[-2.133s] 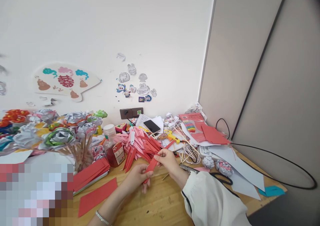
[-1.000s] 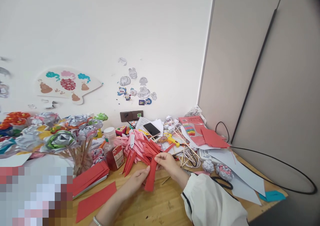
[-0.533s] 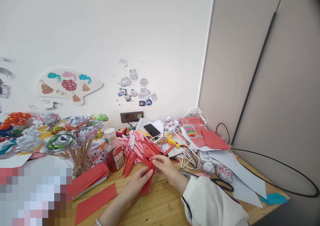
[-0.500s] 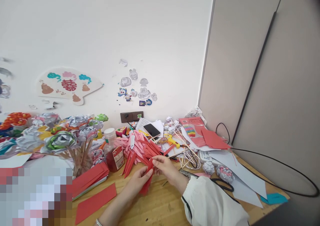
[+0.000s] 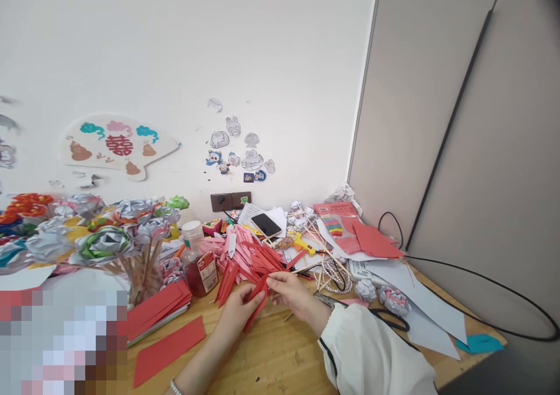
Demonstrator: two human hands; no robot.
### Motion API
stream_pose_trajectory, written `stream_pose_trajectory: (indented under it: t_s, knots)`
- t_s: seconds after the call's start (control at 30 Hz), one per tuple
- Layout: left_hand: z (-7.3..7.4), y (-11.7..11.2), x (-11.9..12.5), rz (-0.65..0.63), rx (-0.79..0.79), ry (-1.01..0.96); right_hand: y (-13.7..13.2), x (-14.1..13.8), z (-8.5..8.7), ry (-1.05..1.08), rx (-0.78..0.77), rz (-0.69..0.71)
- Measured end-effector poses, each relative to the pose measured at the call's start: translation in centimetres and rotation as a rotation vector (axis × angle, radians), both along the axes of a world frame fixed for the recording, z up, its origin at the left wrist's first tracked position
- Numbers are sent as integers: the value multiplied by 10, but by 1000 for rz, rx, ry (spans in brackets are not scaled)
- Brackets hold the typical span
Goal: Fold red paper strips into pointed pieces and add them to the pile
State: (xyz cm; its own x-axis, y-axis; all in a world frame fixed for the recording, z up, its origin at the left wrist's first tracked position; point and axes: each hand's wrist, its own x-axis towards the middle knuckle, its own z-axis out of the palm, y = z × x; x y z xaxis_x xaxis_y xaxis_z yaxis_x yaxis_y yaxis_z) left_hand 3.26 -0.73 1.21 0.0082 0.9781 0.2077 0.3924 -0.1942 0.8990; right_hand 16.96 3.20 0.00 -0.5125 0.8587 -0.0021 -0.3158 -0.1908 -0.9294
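Your left hand (image 5: 241,308) and right hand (image 5: 292,294) both pinch one red paper strip (image 5: 262,284) above the tabletop (image 5: 280,360), just in front of the heaped pink and red strips (image 5: 245,255). A red paper rectangle (image 5: 169,350) lies beside your left forearm.

Wooden table (image 5: 284,363): bare grain at clock centre, one dark speck. Red paper slip (image 5: 168,351) flat at 9 o'clock; red-topped paper stack (image 5: 155,306) at 10; bottle (image 5: 199,269) standing at 11; heap of pink and red strips (image 5: 238,252) at 12; teal paper (image 5: 480,343) at 3, near edge.
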Motion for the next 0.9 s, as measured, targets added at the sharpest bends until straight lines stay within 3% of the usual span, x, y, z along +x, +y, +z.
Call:
stream_pose_trajectory:
  t_s: [0.9]
  knots:
    - [-2,1,-5,26,11,192,7,1,-7,-414,413,-142]
